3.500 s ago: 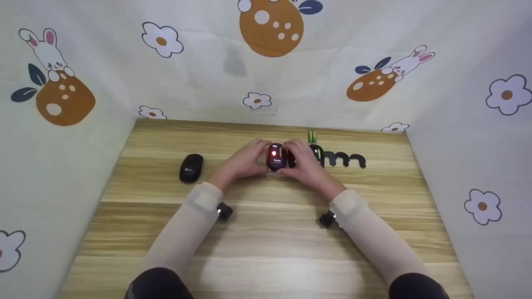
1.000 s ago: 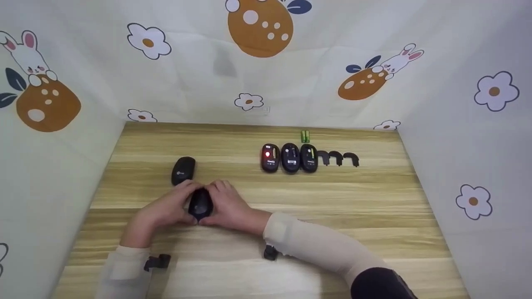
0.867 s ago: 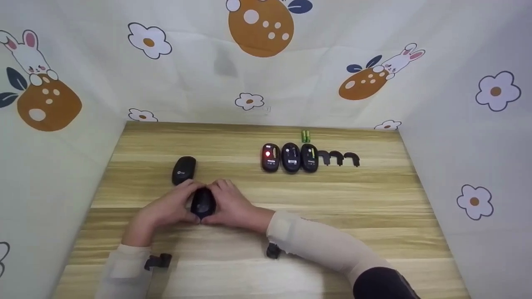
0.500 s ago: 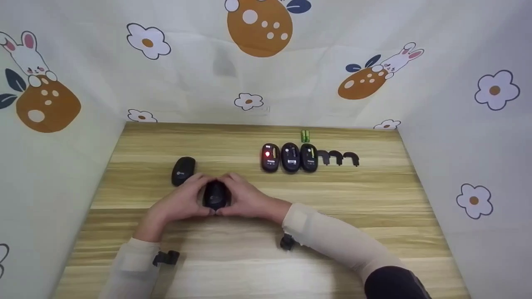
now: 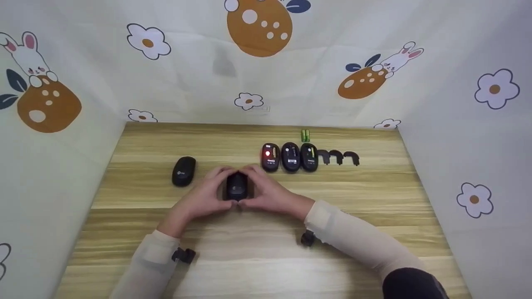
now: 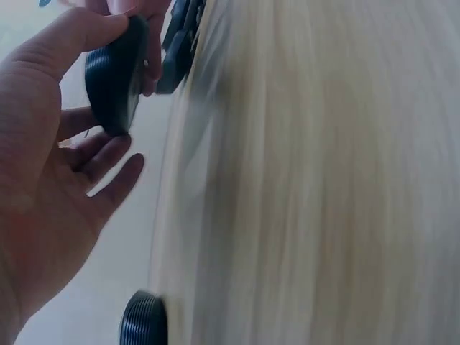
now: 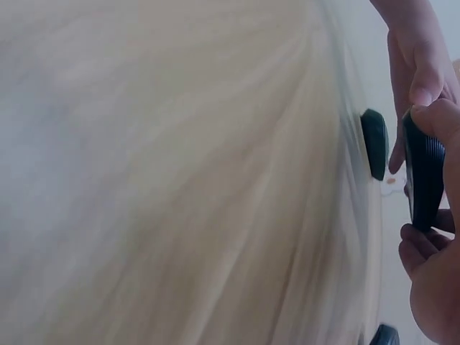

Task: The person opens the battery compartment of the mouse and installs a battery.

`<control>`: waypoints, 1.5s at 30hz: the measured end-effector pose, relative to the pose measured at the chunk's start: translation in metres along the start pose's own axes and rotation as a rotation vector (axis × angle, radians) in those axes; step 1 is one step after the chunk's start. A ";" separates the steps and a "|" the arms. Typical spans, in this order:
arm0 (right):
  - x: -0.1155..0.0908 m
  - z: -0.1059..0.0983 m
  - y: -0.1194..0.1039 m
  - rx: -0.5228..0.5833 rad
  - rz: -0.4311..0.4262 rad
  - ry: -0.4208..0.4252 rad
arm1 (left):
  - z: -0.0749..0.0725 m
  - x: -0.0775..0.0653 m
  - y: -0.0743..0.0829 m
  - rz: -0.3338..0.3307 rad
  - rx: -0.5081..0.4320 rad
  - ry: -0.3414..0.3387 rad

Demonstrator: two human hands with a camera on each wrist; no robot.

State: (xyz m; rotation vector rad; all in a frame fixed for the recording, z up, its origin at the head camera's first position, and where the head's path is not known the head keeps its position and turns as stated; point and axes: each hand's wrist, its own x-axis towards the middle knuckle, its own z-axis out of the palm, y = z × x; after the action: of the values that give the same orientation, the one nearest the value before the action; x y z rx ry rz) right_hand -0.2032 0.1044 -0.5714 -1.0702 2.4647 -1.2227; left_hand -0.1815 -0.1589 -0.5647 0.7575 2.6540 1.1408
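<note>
Both hands hold a black computer mouse (image 5: pixel 237 187) between them, top side up, near the middle of the wooden table in the head view. My left hand (image 5: pixel 206 194) grips its left side with thumb and fingers, while my right hand (image 5: pixel 269 194) grips the opposite side. Both wrist views show the mouse raised off the tabletop, with the thumbs at its near end and fingers at the far end. A second black mouse (image 5: pixel 183 171) lies right side up beyond the left forearm.
Three upside-down mice stand in a row: a left one (image 5: pixel 270 158) glowing red, a middle one (image 5: pixel 290 158) and a right one (image 5: pixel 309 158). Green batteries (image 5: pixel 305 136) lie behind them, three curved black pieces (image 5: pixel 351 158) to their right. A patterned cloth wall (image 5: pixel 187 83) encloses the table.
Earlier the hands were at the red-lit mouse, which now lies in the row untouched. Over the last second they have carried another mouse rightward and away from the body.
</note>
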 end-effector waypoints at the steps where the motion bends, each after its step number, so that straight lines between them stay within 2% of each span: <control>1: -0.002 -0.003 0.002 0.000 -0.003 0.007 | 0.002 0.002 0.001 0.010 -0.011 0.002; 12: -0.027 -0.030 0.017 0.011 -0.009 0.074 | 0.021 0.032 0.015 0.124 -0.015 0.025; 20: -0.044 -0.048 0.026 -0.001 -0.034 0.109 | 0.035 0.049 0.026 0.165 -0.061 0.055; 27: -0.057 -0.058 0.030 -0.038 -0.048 0.134 | 0.046 0.057 0.036 0.192 -0.063 0.080; 34: -0.071 -0.064 0.037 -0.022 -0.077 0.153 | 0.058 0.064 0.045 0.229 -0.065 0.096; 45: -0.084 -0.077 0.046 -0.048 -0.132 0.174 | 0.071 0.071 0.054 0.245 -0.017 0.113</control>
State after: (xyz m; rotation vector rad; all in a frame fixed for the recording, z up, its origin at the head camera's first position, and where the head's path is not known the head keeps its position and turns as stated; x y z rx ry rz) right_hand -0.2018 0.2268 -0.5687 -1.2038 2.5999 -1.3556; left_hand -0.1979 -0.0464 -0.5723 1.0693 2.6944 1.2978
